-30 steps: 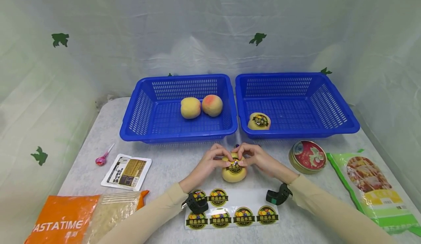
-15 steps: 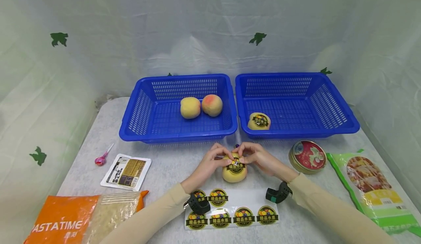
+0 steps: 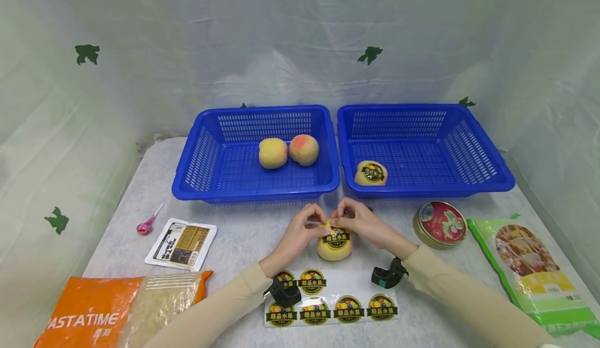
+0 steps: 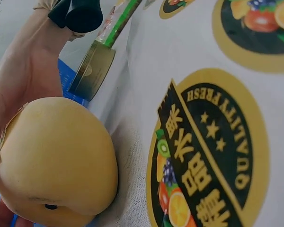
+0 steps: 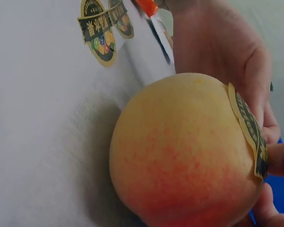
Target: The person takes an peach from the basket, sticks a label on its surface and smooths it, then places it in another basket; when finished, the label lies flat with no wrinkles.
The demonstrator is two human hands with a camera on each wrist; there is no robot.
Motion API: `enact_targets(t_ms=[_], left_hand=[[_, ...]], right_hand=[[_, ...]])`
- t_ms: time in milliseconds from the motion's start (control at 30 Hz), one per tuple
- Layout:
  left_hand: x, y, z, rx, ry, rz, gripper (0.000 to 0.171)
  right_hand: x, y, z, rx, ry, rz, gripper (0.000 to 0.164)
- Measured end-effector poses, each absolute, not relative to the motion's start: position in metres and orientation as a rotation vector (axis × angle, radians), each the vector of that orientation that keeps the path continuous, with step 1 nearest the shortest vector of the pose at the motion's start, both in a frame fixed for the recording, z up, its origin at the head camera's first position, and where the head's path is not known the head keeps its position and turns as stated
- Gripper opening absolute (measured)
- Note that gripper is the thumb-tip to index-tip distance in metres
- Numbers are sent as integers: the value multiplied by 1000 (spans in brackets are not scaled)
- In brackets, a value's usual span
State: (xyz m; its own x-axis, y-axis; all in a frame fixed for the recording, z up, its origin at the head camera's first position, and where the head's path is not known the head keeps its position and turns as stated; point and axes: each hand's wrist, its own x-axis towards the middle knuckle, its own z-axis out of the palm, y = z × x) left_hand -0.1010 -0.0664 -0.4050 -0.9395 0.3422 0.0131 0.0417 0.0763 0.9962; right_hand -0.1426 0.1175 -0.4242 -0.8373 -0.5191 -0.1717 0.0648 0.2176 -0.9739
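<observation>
A yellow peach (image 3: 334,253) sits on the table before me, a black-and-gold round fruit sticker (image 3: 338,239) on its upper front. My left hand (image 3: 299,232) holds the peach from the left, thumb at the sticker's edge. From the right, my right hand (image 3: 364,226) grips it near the top, thumb and fingers bent at the sticker's upper edge. The right wrist view shows the reddish side of the peach (image 5: 180,161), with the sticker's (image 5: 248,127) rim standing slightly off the skin. Seen from the left wrist, the peach (image 4: 61,156) is plain yellow.
A sheet of stickers (image 3: 353,283) lies in front. Behind stand a blue basket (image 3: 253,194) with two peaches and another (image 3: 431,187) with one stickered peach. Around are a round tin (image 3: 439,225), green packet (image 3: 539,275), orange bag (image 3: 94,306), white pouch (image 3: 182,245) and lollipop (image 3: 146,226).
My right hand has shifted slightly left and up, its thumb now over the sticker's top edge. My left hand stays nearly in place. The peach has barely moved.
</observation>
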Motion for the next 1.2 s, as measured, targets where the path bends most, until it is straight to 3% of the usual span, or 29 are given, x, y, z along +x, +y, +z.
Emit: enact_targets(t_ms=[300, 633, 900, 1200], left_hand=[[-100, -66, -404, 376, 2135, 1960, 19], [-95, -72, -408, 542, 2194, 1865, 13], [-96, -73, -415, 637, 2296, 1705, 39], [-105, -75, -441, 728, 2412, 1584, 43]], right_hand=[[-148, 119, -423, -490, 2008, -1589, 21], [-149, 126, -430, -597, 1953, -1577, 23], [-150, 139, -437, -748, 1807, -1630, 25], [-146, 143, -437, -874, 1762, -1617, 28]])
